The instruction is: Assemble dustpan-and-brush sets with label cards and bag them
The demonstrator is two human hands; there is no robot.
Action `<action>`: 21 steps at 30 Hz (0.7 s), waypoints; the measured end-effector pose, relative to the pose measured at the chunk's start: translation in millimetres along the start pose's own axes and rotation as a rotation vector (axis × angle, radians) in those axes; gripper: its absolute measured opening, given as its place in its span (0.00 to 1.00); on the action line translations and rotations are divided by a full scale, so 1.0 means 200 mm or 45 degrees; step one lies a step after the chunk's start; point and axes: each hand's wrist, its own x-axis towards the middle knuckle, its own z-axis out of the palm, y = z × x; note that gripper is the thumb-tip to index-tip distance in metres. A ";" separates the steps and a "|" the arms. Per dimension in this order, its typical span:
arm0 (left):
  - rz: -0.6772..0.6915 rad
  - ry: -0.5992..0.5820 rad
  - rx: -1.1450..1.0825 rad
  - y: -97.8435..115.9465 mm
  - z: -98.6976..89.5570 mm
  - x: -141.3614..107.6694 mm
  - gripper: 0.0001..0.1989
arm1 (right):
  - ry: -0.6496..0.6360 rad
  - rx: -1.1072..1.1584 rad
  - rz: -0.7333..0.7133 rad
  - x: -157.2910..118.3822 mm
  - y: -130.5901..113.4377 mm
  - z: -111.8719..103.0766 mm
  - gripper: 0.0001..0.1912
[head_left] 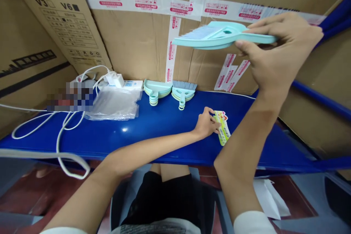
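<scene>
One brush-and-dustpan set [219,42] points left, its handle [257,38] pinched in the right hand [282,49]; the left hand [205,124] touches the card [223,135], its grip unclear.

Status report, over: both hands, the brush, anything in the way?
Right hand raised, gripping nested brush and dustpan at the handles. Left hand at printed card, grip unclear. Plastic bags off to the left.

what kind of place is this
Probably a small packing station in a workshop or storeroom: taped cardboard boxes stand behind the blue table, which holds clear plastic bags and stacked dustpans and brushes.
</scene>
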 end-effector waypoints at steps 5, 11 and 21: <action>0.041 -0.046 0.152 -0.06 0.00 0.00 0.24 | -0.026 0.088 -0.053 0.00 0.00 0.01 0.12; 0.143 -0.083 0.466 -0.05 -0.02 0.01 0.21 | -0.063 0.079 -0.019 0.01 -0.02 0.00 0.11; 0.448 -0.094 1.296 -0.01 -0.10 0.00 0.23 | 0.012 0.070 -0.059 -0.02 0.06 0.05 0.04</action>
